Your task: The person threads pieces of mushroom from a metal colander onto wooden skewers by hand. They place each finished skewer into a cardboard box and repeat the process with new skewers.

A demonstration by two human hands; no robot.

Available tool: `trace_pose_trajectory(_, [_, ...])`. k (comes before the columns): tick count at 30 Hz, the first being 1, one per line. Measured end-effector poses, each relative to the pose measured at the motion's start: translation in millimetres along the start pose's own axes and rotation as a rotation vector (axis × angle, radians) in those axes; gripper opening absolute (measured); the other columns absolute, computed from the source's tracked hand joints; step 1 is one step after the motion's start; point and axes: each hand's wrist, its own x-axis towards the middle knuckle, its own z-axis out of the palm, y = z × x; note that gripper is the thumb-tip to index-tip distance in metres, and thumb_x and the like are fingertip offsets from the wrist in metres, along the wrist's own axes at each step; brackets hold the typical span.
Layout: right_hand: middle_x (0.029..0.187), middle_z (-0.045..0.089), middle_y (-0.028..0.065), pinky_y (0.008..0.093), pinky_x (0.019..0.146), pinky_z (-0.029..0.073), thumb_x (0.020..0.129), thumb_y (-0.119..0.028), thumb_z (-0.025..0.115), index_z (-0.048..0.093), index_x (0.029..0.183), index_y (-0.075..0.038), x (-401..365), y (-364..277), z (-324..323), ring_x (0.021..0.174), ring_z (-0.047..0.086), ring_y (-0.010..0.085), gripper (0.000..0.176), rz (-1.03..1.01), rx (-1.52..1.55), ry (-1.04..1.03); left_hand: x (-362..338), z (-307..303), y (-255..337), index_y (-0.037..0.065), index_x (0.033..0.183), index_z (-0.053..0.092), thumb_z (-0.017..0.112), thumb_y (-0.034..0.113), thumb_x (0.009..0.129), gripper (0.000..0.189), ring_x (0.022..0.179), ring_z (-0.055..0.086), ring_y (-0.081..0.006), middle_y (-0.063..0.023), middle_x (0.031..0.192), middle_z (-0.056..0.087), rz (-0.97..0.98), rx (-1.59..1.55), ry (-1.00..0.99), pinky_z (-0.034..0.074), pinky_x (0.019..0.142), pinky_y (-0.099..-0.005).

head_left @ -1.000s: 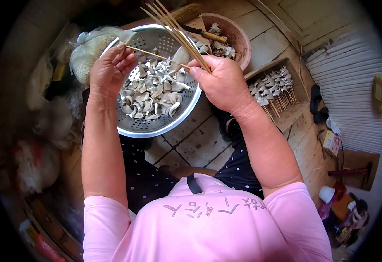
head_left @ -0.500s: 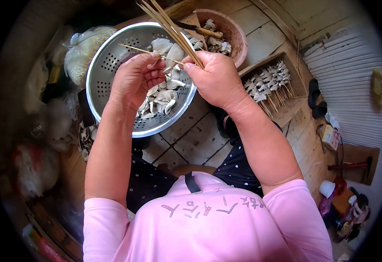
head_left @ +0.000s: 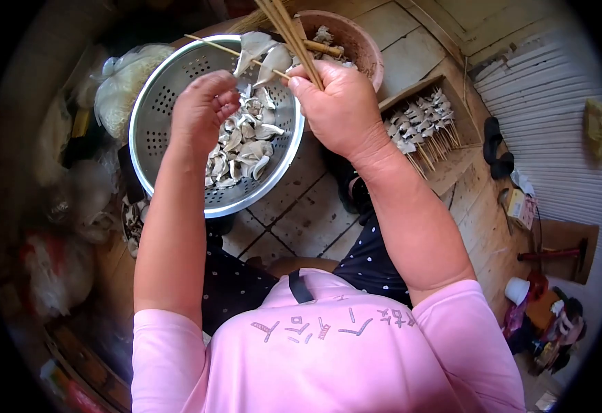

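Note:
My right hand (head_left: 335,103) grips a bundle of wooden skewers (head_left: 286,27) and one more skewer that points left, with two pale mushroom pieces (head_left: 253,49) threaded on it. My left hand (head_left: 203,109) hangs over the metal colander (head_left: 155,124), its fingers curled and apart, with nothing visible in them. It is below and left of the threaded pieces, not touching them. Loose grey-white mushroom pieces (head_left: 249,148) lie in the colander.
At right, a cardboard box (head_left: 473,131) holds several filled skewers (head_left: 421,124). Behind my right hand is a reddish basin (head_left: 373,51) with scraps. Plastic bags (head_left: 125,86) lie on the left. Dark slippers (head_left: 493,148) and a small box (head_left: 521,208) are farther right.
My left hand has let go of the skewer and moved down and left. A second mushroom piece now shows clearly on the skewer, which has risen slightly at its left end.

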Motion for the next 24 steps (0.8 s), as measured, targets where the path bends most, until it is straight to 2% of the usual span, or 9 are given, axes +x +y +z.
trace_pose_trajectory(2, [0.082,0.068,0.0203,0.0417,0.077,0.051,0.088,-0.024,0.056,0.069,0.098,-0.002,-3.4,-7.8,-1.0,0.080,0.066,0.0366,0.027,0.116,-0.026,-0.067,2.8,6.9,-16.1,-0.003,0.105,0.063,0.067,0.010,0.087,0.023,0.068,0.062,-0.0131,-0.0067,0.087,0.066,0.008,0.495,-0.064,0.054,0.065,-0.0270])
trace_pose_trajectory(8, [0.081,0.066,0.0230,0.0437,0.075,0.051,0.088,-0.023,0.057,0.068,0.092,0.001,-5.2,-0.1,2.8,0.079,0.065,0.0384,0.027,-0.003,-0.037,-0.025,41.5,-34.9,-129.8,0.010,0.113,0.065,0.056,0.004,0.080,0.035,0.094,0.067,-0.0339,-0.0183,0.102,0.068,0.366,1.615,-0.361,0.053,0.081,-0.0445])
trace_pose_trajectory(10, [0.073,0.067,0.0080,0.0294,0.066,0.050,0.090,-0.017,0.060,0.068,0.097,0.001,-5.2,0.2,1.9,0.066,0.060,0.0132,0.021,-0.047,-0.062,-0.032,29.6,-22.5,-125.4,0.009,0.109,0.064,0.051,0.008,0.083,0.029,0.097,0.066,-0.0348,-0.0185,0.104,0.067,0.358,1.720,-0.361,0.052,0.085,-0.0460])
trace_pose_trajectory(12, [0.072,0.067,0.0101,0.0301,0.066,0.050,0.089,-0.017,0.060,0.068,0.097,0.001,-5.1,-1.9,1.0,0.065,0.061,0.0155,0.021,-0.045,-0.058,-0.025,14.7,-6.4,-105.7,0.009,0.107,0.064,0.051,0.012,0.084,0.026,0.097,0.066,-0.0347,-0.0182,0.105,0.066,0.282,1.811,-0.296,0.052,0.083,-0.0460])
trace_pose_trajectory(16, [0.069,0.065,0.0092,0.0305,0.064,0.049,0.090,-0.018,0.060,0.069,0.096,0.001,-4.9,-4.5,-1.8,0.063,0.060,0.0153,0.022,-0.072,-0.068,-0.028,25.8,-2.1,-68.5,0.008,0.113,0.063,0.055,0.015,0.086,0.029,0.086,0.069,-0.0314,-0.0158,0.093,0.069,0.358,1.674,-0.199,0.054,0.073,-0.0426])
trace_pose_trajectory(18, [0.069,0.065,0.0090,0.0305,0.063,0.049,0.090,-0.018,0.060,0.069,0.097,0.001,-5.2,-6.0,-2.6,0.062,0.060,0.0153,0.022,-0.066,-0.050,-0.036,13.4,14.6,-28.0,0.003,0.115,0.061,0.058,0.011,0.086,0.030,0.078,0.069,-0.0233,-0.0125,0.085,0.068,0.083,1.060,-0.073,0.056,0.066,-0.0363])
trace_pose_trajectory(21, [0.068,0.065,0.0086,0.0304,0.062,0.048,0.090,-0.019,0.060,0.069,0.097,0.001,-5.4,-8.3,-2.8,0.062,0.059,0.0152,0.023,-0.054,-0.067,-0.045,1.2,15.5,11.9,0.001,0.110,0.060,0.058,0.007,0.087,0.024,0.074,0.067,-0.0174,-0.0092,0.084,0.066,0.105,0.416,0.010,0.058,0.066,-0.0326])
trace_pose_trajectory(23, [0.077,0.065,0.0220,0.0441,0.072,0.051,0.089,-0.022,0.056,0.067,0.090,0.001,-6.6,-9.1,-0.9,0.076,0.064,0.0396,0.026,-0.027,-0.060,-0.069,0.1,0.9,25.9,0.001,0.105,0.060,0.059,0.012,0.089,0.019,0.076,0.068,-0.0188,-0.0101,0.087,0.067,0.144,0.118,-0.010,0.059,0.070,-0.0327])
trace_pose_trajectory(24, [0.077,0.065,0.0220,0.0441,0.072,0.051,0.089,-0.022,0.056,0.067,0.090,0.001,-7.2,-9.5,-0.1,0.076,0.064,0.0396,0.026,-0.035,-0.056,-0.074,-3.3,-6.0,31.5,0.001,0.105,0.059,0.057,0.015,0.093,0.019,0.079,0.069,-0.0200,-0.0116,0.090,0.068,0.148,0.039,-0.024,0.059,0.074,-0.0338])
